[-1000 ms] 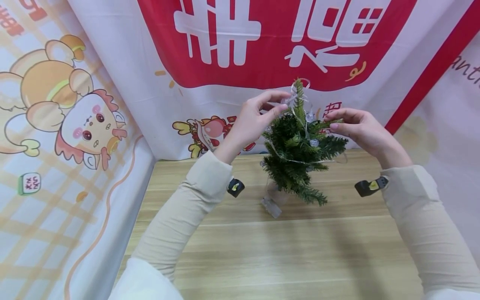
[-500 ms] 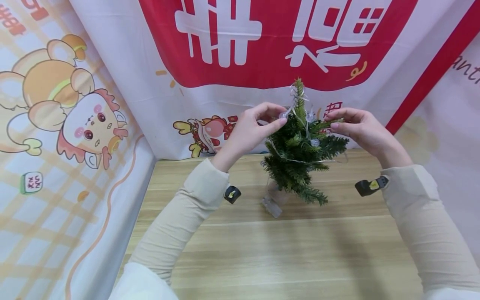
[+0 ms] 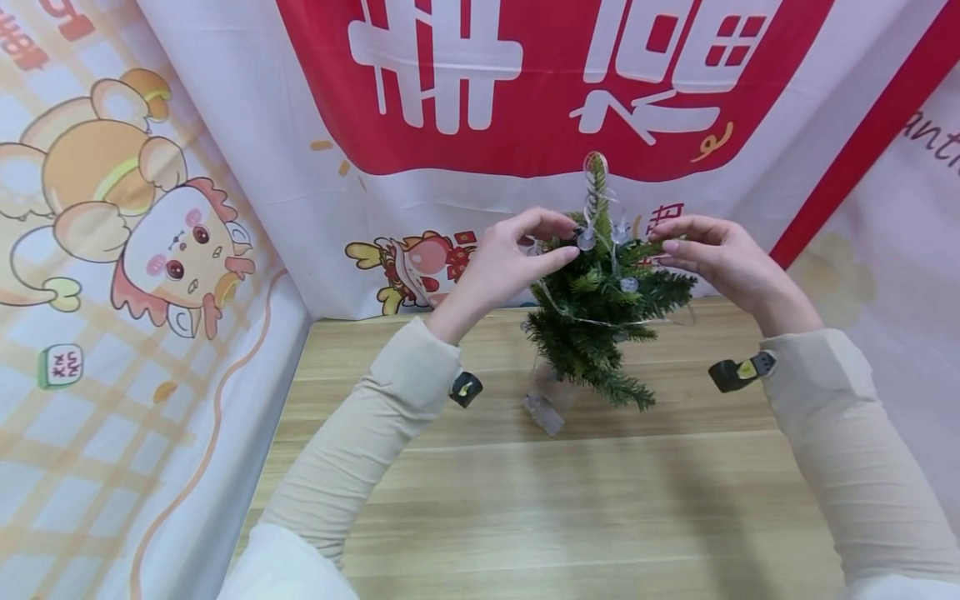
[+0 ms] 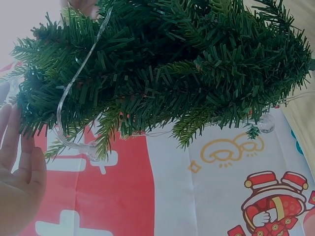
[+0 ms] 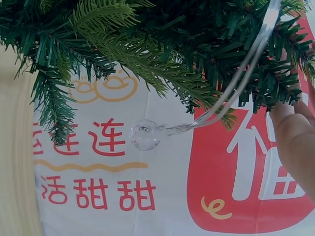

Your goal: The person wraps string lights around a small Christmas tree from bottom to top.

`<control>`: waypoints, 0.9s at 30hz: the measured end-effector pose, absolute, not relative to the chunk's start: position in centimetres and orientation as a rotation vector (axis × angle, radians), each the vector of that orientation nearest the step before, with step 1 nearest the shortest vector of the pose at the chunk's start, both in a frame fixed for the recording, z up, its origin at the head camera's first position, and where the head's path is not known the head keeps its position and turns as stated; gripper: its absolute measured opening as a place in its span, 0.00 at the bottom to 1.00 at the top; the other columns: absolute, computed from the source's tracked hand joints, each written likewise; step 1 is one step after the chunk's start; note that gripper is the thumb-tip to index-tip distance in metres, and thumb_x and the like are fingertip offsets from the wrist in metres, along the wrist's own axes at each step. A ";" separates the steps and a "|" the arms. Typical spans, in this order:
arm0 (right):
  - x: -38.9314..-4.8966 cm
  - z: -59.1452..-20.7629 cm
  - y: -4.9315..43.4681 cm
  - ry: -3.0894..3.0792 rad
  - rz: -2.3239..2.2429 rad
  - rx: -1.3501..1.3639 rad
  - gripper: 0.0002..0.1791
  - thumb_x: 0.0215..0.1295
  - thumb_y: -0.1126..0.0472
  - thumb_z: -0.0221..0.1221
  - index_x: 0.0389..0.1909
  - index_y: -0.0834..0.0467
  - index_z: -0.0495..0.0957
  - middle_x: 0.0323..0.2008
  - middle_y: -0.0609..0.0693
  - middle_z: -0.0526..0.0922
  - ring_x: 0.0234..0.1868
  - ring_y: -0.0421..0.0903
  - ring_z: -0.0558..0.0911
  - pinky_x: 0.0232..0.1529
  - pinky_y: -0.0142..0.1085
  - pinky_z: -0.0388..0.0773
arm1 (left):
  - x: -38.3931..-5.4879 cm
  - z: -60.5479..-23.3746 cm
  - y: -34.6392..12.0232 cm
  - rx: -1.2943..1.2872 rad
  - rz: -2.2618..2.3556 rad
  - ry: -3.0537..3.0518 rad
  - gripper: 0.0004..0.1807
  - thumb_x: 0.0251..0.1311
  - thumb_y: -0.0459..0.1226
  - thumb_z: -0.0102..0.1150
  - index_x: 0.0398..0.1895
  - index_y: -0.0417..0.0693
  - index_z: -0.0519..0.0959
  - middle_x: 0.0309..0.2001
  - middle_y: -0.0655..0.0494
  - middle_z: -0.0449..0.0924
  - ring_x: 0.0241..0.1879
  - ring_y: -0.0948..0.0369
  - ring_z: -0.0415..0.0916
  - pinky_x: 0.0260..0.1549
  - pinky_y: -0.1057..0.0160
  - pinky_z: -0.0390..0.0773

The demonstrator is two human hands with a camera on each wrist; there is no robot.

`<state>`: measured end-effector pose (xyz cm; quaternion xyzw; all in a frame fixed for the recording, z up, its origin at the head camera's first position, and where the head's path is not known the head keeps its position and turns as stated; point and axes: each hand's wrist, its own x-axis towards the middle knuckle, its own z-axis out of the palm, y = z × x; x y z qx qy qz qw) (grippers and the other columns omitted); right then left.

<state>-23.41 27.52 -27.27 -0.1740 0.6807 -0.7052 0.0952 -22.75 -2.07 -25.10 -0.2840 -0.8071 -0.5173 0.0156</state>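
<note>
A small artificial Christmas tree point(image 3: 600, 308) stands on the table, wound with a clear wire light string point(image 3: 617, 321). My left hand point(image 3: 517, 258) is at its upper left, thumb and index finger apart, fingertips right at a clear bulb point(image 3: 586, 239). In the left wrist view, the left hand's fingers point(image 4: 22, 182) lie loosely extended beside the needles. On the other side my right hand point(image 3: 720, 254) pinches a light green branch tip point(image 3: 647, 248). The right wrist view shows another bulb point(image 5: 145, 135) dangling below the branches; the right hand point(image 5: 295, 142) is partly behind needles.
A clear battery box point(image 3: 543, 414) lies by the tree's base on the wooden table point(image 3: 480, 517). Behind hangs a white and red printed cloth point(image 3: 465, 158); another printed cloth point(image 3: 97, 417) covers the left side.
My left hand has come down from the treetop, and the bulb at its fingertips now sits farther right, against the tree. A wire loop stands around the treetop. The right hand stays put.
</note>
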 end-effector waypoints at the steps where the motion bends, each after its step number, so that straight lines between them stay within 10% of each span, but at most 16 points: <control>1: -23.4 -27.3 27.5 2.018 -2.092 -0.515 0.13 0.68 0.69 0.52 0.49 0.58 0.79 0.45 0.47 0.82 0.44 0.39 0.83 0.49 0.26 0.79 | -22.7 -25.1 -2.1 -0.885 -1.606 -2.514 0.16 0.61 0.43 0.61 0.52 0.54 0.78 0.50 0.59 0.80 0.51 0.64 0.75 0.53 0.61 0.75; 27: -23.5 -27.2 27.6 1.991 -2.160 -0.515 0.13 0.72 0.63 0.49 0.50 0.58 0.80 0.46 0.46 0.82 0.48 0.38 0.81 0.49 0.26 0.79 | -24.5 -25.9 -4.3 -0.704 -1.762 -2.389 0.16 0.71 0.42 0.46 0.53 0.45 0.78 0.50 0.48 0.80 0.48 0.60 0.76 0.44 0.67 0.73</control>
